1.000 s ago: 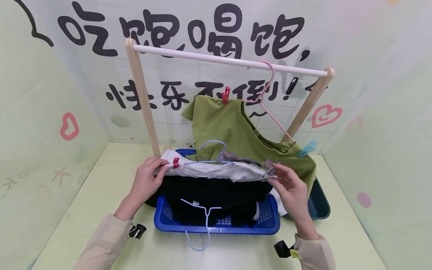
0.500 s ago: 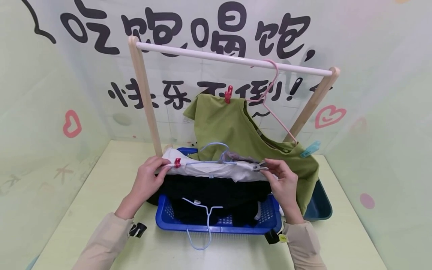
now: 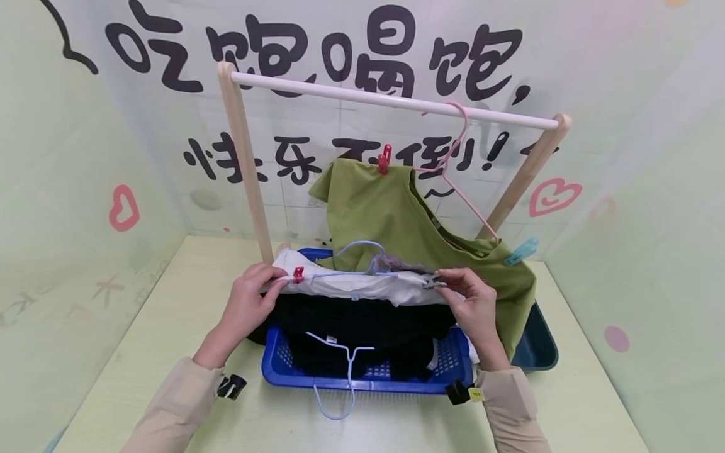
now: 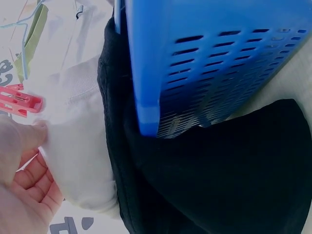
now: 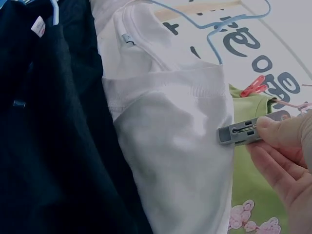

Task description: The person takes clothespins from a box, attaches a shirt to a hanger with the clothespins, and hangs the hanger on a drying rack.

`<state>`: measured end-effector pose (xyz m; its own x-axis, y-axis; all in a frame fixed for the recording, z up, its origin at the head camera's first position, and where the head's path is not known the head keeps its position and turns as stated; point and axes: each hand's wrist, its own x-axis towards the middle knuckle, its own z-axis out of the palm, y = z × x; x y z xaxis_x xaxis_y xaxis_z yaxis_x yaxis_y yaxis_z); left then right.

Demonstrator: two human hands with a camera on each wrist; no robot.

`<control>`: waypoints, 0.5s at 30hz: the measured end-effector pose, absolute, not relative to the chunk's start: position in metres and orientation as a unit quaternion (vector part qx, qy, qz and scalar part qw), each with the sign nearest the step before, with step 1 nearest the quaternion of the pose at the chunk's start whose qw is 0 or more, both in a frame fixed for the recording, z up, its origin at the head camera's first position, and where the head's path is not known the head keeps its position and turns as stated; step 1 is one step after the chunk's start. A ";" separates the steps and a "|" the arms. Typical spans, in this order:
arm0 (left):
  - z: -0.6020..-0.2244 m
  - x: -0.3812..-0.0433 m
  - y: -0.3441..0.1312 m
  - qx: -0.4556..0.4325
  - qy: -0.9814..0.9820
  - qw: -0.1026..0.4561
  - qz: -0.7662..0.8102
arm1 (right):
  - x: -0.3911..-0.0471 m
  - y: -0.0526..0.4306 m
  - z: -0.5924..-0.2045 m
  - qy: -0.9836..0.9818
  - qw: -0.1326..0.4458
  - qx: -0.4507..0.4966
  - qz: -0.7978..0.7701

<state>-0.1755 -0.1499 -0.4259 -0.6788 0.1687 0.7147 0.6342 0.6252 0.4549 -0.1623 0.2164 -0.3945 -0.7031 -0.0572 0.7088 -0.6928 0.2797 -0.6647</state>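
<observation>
A white shirt (image 3: 340,286) on a light-blue hanger (image 3: 362,243) stretches between the two hands. My left hand (image 3: 252,305) pinches its left end, thumb against the cloth, beside a red clothespin (image 3: 298,274) clipped there. In my right hand (image 3: 472,308) a grey clothespin (image 5: 243,130) is squeezed between thumb and fingers. Seen from the right wrist, its tip is right at the shirt's edge. Black clothing (image 3: 362,321) lies just in front, over a blue basket (image 3: 362,385). A second light-blue hanger (image 3: 348,365) rests across the basket's front rim.
Behind stands a wooden rack with a white rail (image 3: 340,93). A green shirt (image 3: 368,207) hangs there slanted from a pink hanger (image 3: 467,204), with a red clothespin (image 3: 384,160) and a turquoise clothespin (image 3: 522,251). A dark green bin (image 3: 538,352) stands at the right.
My right hand has moved left with the grey clothespin, bringing it from the shirt's right end in over the shoulder. My left hand keeps its hold in place.
</observation>
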 end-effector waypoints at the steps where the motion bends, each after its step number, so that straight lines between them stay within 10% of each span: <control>1: -0.426 -0.175 -0.150 -0.239 -0.841 0.323 -0.361 | -0.163 0.217 -0.396 -0.744 0.287 0.259 0.545; 15: -0.427 -0.174 -0.151 -0.243 -0.839 0.322 -0.365 | -0.156 0.231 -0.409 -0.860 0.298 0.240 0.337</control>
<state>-0.1739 -0.1511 -0.4269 -0.6748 0.1718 0.7177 0.6422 0.6159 0.4564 -0.1555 0.2307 -0.4089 -0.7076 -0.2127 0.6739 -0.6137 0.6578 -0.4368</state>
